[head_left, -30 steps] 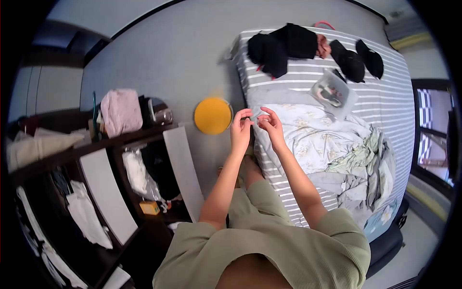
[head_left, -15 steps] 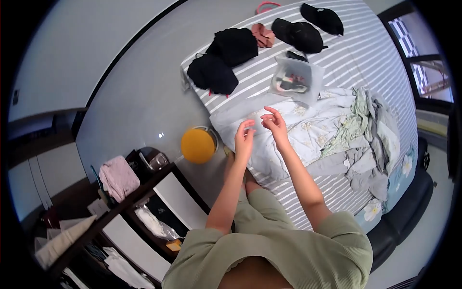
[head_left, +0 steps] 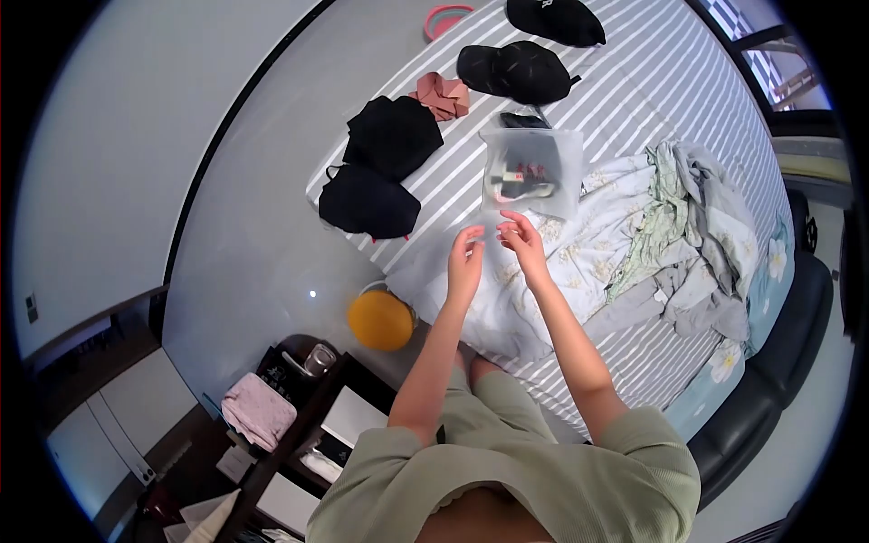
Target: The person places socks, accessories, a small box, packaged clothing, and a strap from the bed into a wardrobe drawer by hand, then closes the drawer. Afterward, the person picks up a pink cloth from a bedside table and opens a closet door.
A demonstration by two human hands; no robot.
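My left hand (head_left: 465, 262) is raised over the near edge of the bed, fingers curled loosely and apart, nothing in it. Close beside it on the right, my right hand (head_left: 525, 246) is held in the same way, also holding nothing. A translucent bag (head_left: 554, 154) with dark and light items inside lies just beyond my right hand. Below both hands spreads a rumpled white floral quilt (head_left: 588, 231). Black clothes (head_left: 394, 138) and a pink cloth (head_left: 442, 96) lie farther off at the left, near two black caps (head_left: 520, 72) (head_left: 561, 20).
The striped bed (head_left: 634, 77) has a black headboard (head_left: 760, 398) at the right. A round yellow stool (head_left: 382, 320) stands on the floor by its left edge. Dark shelving (head_left: 303, 412) with a folded pink item (head_left: 259, 411) is at the lower left. A pink basin (head_left: 445, 20) sits beyond the bed.
The view has turned and moved toward the bed, so the bag, caps and clothes appear farther left and the bag closer to my hands. Both hands stay raised and empty.
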